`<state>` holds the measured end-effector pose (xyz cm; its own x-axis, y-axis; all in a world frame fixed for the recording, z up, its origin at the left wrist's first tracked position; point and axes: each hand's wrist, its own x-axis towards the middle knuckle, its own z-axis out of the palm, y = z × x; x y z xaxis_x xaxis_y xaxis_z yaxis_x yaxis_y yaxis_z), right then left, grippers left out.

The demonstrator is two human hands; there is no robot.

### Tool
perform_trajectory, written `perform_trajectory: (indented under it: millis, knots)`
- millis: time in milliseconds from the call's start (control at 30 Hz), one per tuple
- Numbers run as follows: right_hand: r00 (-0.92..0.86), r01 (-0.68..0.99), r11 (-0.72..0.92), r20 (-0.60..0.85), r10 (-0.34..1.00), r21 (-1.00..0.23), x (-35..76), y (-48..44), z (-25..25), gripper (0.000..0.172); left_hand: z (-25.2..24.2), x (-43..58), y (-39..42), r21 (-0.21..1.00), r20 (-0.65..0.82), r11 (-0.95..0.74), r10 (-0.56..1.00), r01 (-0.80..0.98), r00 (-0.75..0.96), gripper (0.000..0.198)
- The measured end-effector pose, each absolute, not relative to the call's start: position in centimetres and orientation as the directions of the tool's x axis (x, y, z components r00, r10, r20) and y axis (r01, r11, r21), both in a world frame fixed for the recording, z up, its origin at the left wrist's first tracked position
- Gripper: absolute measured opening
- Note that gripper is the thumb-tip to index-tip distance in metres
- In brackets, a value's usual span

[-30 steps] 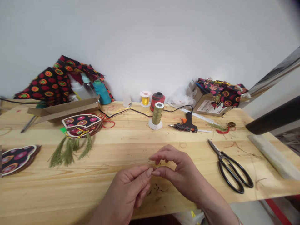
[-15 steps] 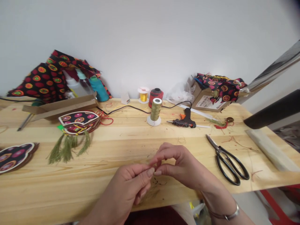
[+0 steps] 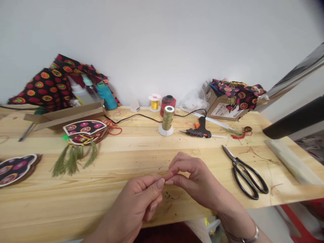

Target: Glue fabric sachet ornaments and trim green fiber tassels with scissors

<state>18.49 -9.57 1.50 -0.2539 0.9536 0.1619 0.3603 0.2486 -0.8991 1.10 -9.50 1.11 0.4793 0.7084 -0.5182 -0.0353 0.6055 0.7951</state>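
My left hand (image 3: 143, 202) is closed, its thumb pressed on the curled forefinger, above the front edge of the wooden table (image 3: 106, 199). Thumb and forefinger of my right hand (image 3: 191, 175) pinch together right at the left hand's fingertips. Whatever lies between the fingertips is too small to make out. Beyond the hands stands a cone of olive thread (image 3: 168, 118). Black-handled scissors (image 3: 246, 172) lie to the right of my right hand, their blades pointing away to the left. A patterned fabric piece (image 3: 84, 130) with green tassels (image 3: 68, 160) rests on the left.
A glue gun (image 3: 199, 129) lies behind the scissors, its black cord running left. Yellow (image 3: 155, 102) and red (image 3: 167, 104) spools stand near the wall. A cardboard box (image 3: 222, 104) with fabric scraps sits back right; a long open carton (image 3: 65, 116) lies back left.
My right hand's thumb and forefinger have closed together against the left fingertips, where a gap showed before. Both hands have otherwise barely shifted.
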Motion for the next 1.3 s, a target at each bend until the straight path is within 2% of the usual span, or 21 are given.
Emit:
perform_trajectory:
  millis: [233, 467, 600, 667, 767, 933, 1100, 1200, 1300]
  knots:
    - [-0.202, 0.429, 0.257, 0.185, 0.962, -0.866, 18.2, -9.7, 1.6, 0.013, 0.8, 1.0, -9.6, 0.742, -0.517, 0.65, 0.709, -0.163, 0.48, 0.027]
    - [-0.181, 0.436, 0.24, 0.177, 0.967, -0.867, 18.0, -9.9, 1.5, 0.017, 0.9, 1.0, -9.6, 0.843, -0.481, 0.538, 0.766, -0.016, 0.427, 0.023]
    - [-0.108, 0.356, 0.161, 0.131, 0.985, -0.921, 18.0, -9.9, 1.2, 0.013, 0.8, 1.1, -9.6, 0.864, -0.462, 0.504, 0.803, -0.015, 0.376, 0.026]
    - [-0.021, 0.306, 0.086, 0.084, 0.996, -0.948, 18.1, -9.9, 1.0, 0.018, 0.9, 1.1, -9.6, 0.864, -0.463, 0.502, 0.819, -0.035, 0.339, 0.024]
    - [0.092, 0.218, -0.069, -0.05, 0.995, -0.974, 18.0, -10.1, 0.6, 0.022, 1.1, 1.2, -9.5, 0.856, -0.473, 0.513, 0.823, -0.057, 0.315, 0.024]
    - [0.123, -0.049, -0.238, -0.242, 0.962, -0.97, 17.2, -10.3, 0.1, 0.014, 0.9, 1.2, -9.5, 0.861, -0.467, 0.506, 0.83, -0.058, 0.306, 0.025]
    - [0.129, -0.183, -0.248, -0.274, 0.953, -0.951, 16.7, -10.2, 0.4, 0.014, 1.0, 1.2, -9.6, 0.869, -0.463, 0.493, 0.837, -0.037, 0.29, 0.024]
    - [0.103, -0.173, -0.219, -0.238, 0.966, -0.96, 16.6, -10.1, 0.6, 0.009, 1.1, 1.2, -9.6, 0.872, -0.46, 0.49, 0.83, -0.017, 0.316, 0.023]
    - [0.088, -0.12, -0.176, -0.187, 0.978, -0.977, 16.7, -10.1, 0.5, 0.013, 1.1, 1.2, -9.6, 0.88, -0.444, 0.475, 0.829, -0.008, 0.34, 0.03]
